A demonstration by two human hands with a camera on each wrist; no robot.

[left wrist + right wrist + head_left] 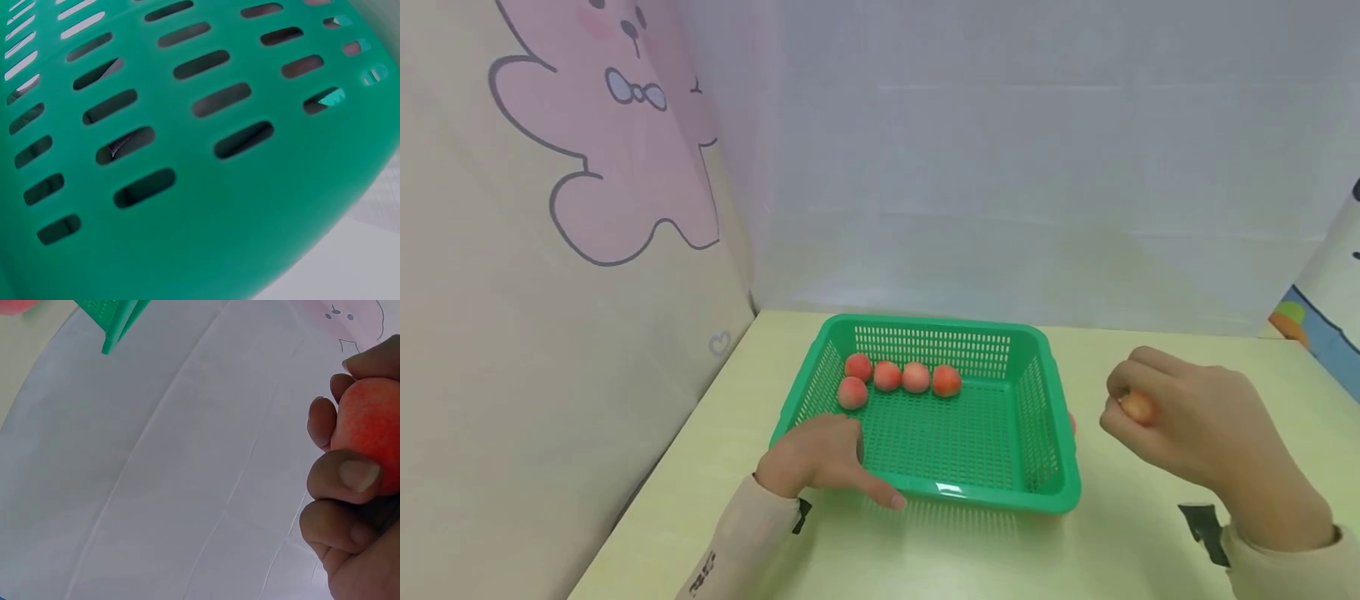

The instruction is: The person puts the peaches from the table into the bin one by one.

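Note:
A green plastic basket [951,496] with slotted walls sits on the table, and several red-pink peaches [887,376] lie along its back and left inside. My left hand [820,454] holds the basket at its front left corner, the thumb stretched along the front rim and the other fingers mostly hidden. The slotted basket wall [269,206] fills the left wrist view. To the right of the basket, my right hand [1187,412] is raised and grips a peach [369,428]; its fingers and thumb wrap round the fruit.
Another peach [1072,423] shows just past the basket's right side, partly hidden by it. The pale yellow table [700,467] meets a white sheet [1000,192] at the back. On the left stands a wall covering [587,350] with a pink cartoon bear.

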